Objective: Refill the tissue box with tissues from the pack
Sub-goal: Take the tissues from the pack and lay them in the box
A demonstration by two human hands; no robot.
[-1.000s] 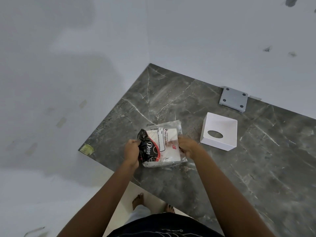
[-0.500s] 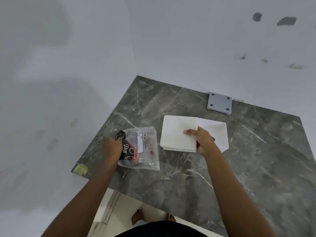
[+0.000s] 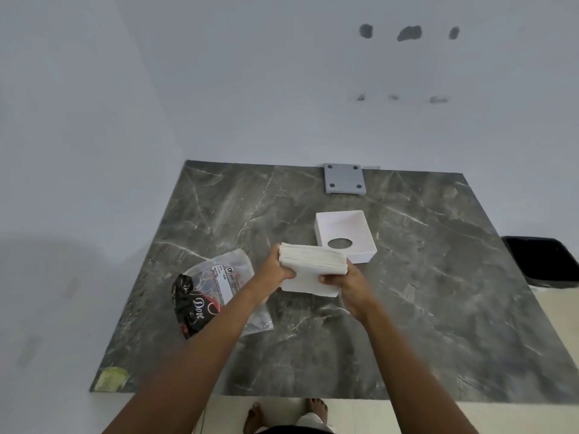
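Tissues (image 3: 313,267) sit clamped as a stack between left hand (image 3: 279,266) and right hand (image 3: 344,281) fingers, next needing lowering squarely into the upturned tissue box (image 3: 363,226) just beyond.

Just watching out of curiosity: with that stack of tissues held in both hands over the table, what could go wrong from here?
1. The tissue stack is loose, pinched only at its ends by the left hand and right hand; sheets might fan out or slip.
2. The tissue box lies open side up and looks light, so pressing the stack in may push it along the marble table.
3. The empty pack could slide off.
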